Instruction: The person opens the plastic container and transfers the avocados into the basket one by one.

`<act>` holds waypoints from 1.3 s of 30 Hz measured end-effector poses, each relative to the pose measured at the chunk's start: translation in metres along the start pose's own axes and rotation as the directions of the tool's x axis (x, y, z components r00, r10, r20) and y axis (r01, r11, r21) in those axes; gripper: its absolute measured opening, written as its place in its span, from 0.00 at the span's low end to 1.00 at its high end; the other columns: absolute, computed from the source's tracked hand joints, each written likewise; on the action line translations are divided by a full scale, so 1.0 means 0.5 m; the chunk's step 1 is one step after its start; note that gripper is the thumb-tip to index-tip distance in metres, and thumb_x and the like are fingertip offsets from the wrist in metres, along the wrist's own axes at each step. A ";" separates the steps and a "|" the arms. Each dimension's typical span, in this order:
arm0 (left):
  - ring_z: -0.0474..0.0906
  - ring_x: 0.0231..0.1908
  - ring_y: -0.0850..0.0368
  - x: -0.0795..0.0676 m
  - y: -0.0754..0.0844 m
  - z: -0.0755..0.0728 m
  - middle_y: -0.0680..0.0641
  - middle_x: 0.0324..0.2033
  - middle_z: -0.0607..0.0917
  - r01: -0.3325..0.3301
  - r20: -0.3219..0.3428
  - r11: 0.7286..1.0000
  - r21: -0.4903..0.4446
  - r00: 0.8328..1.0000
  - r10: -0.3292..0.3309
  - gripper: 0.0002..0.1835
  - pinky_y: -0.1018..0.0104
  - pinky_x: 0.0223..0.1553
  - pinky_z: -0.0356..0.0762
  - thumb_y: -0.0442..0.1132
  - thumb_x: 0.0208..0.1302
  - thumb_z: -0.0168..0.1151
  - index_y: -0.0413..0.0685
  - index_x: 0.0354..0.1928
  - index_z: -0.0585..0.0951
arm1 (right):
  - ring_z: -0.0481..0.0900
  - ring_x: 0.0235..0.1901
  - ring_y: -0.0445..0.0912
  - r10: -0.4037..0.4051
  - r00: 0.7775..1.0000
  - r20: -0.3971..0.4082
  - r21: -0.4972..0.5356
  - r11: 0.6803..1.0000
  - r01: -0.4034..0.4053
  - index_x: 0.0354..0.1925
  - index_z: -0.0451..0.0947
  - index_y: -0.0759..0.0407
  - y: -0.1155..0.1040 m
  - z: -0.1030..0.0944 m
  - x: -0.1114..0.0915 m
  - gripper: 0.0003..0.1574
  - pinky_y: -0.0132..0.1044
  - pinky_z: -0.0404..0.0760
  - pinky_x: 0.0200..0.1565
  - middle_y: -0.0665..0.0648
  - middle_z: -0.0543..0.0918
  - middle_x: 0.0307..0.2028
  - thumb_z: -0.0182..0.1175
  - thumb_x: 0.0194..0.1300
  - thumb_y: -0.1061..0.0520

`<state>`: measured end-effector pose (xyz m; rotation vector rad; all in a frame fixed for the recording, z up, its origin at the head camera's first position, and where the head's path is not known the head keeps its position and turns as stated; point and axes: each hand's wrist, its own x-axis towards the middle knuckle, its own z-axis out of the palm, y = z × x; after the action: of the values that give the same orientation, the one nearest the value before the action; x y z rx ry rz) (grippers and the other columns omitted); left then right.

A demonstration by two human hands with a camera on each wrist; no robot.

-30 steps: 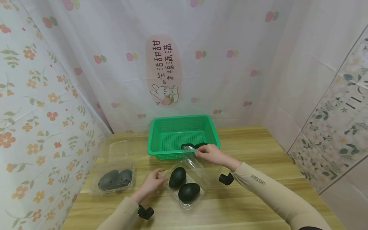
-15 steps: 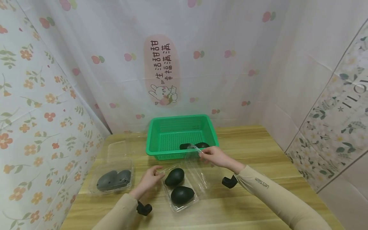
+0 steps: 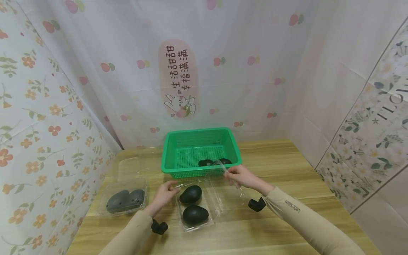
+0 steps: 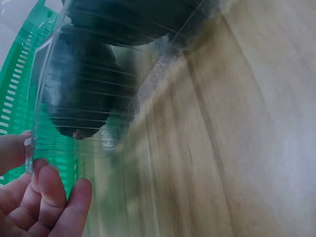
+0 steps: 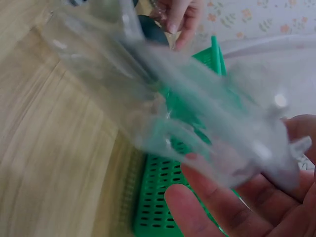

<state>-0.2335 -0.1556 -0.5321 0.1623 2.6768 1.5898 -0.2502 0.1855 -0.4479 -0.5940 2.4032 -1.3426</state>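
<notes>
A clear plastic clamshell box (image 3: 188,229) lies on the table with two dark green avocados (image 3: 195,215) in its base. At its far left corner, my left hand (image 3: 164,196) pinches the rim between thumb and fingers; the left wrist view shows this grip close up, with an avocado (image 4: 81,89) behind the ribbed wall. My right hand (image 3: 241,176) holds the edge of the raised clear lid (image 3: 216,198), which stands tilted up on the right of the base. The lid looks blurred in the right wrist view, where my right fingers (image 5: 217,197) curl at its edge.
Behind the box stands a green perforated basket (image 3: 172,170) with dark avocados (image 3: 205,162) at its near side. To the left sits another clear box (image 3: 102,209) holding avocados (image 3: 119,201), with clear plastic (image 3: 129,169) behind it. A patterned curtain (image 3: 137,99) hangs at the back.
The box with its avocados has shifted a little left and turned straighter. My right hand has moved slightly right and down with the lid, which leans farther open. My left hand keeps to the corner.
</notes>
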 end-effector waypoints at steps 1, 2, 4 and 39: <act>0.65 0.18 0.60 0.002 -0.001 0.000 0.52 0.18 0.71 -0.003 -0.008 1.000 0.002 1.000 0.003 0.19 0.69 0.19 0.64 0.33 0.61 0.65 0.29 0.52 0.78 | 0.76 0.24 0.64 0.007 1.000 -0.002 0.000 1.000 -0.007 0.39 0.82 0.64 0.003 0.000 -0.002 0.18 0.46 0.79 0.21 0.59 0.79 0.24 0.51 0.75 0.53; 0.65 0.18 0.61 0.004 -0.002 0.000 0.52 0.18 0.71 -0.004 -0.014 1.000 0.000 1.000 0.004 0.19 0.69 0.19 0.64 0.33 0.61 0.65 0.29 0.52 0.78 | 0.77 0.27 0.66 0.011 1.000 -0.004 0.003 1.000 -0.011 0.39 0.81 0.65 0.006 0.000 -0.004 0.18 0.48 0.80 0.23 0.61 0.80 0.25 0.51 0.75 0.53; 0.65 0.18 0.61 0.008 -0.003 -0.002 0.52 0.18 0.71 0.005 -0.019 1.000 -0.005 1.000 -0.006 0.19 0.69 0.19 0.63 0.33 0.61 0.65 0.29 0.52 0.78 | 0.78 0.31 0.67 0.013 1.000 -0.006 0.005 1.000 -0.013 0.38 0.81 0.66 0.013 0.000 -0.008 0.18 0.50 0.81 0.24 0.62 0.80 0.26 0.51 0.75 0.54; 0.71 0.18 0.59 0.037 -0.018 -0.007 0.48 0.20 0.78 0.125 -0.046 0.992 0.004 0.991 -0.124 0.22 0.67 0.20 0.68 0.45 0.67 0.63 0.30 0.49 0.80 | 0.73 0.18 0.42 0.215 0.972 -0.099 0.130 0.971 -0.201 0.25 0.76 0.65 0.175 0.056 -0.013 0.10 0.32 0.73 0.20 0.53 0.78 0.19 0.60 0.62 0.61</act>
<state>-0.2529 -0.1610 -0.5379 -0.0409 2.6668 1.5669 -0.2486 0.2096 -0.5367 -0.2319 2.3728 -1.4489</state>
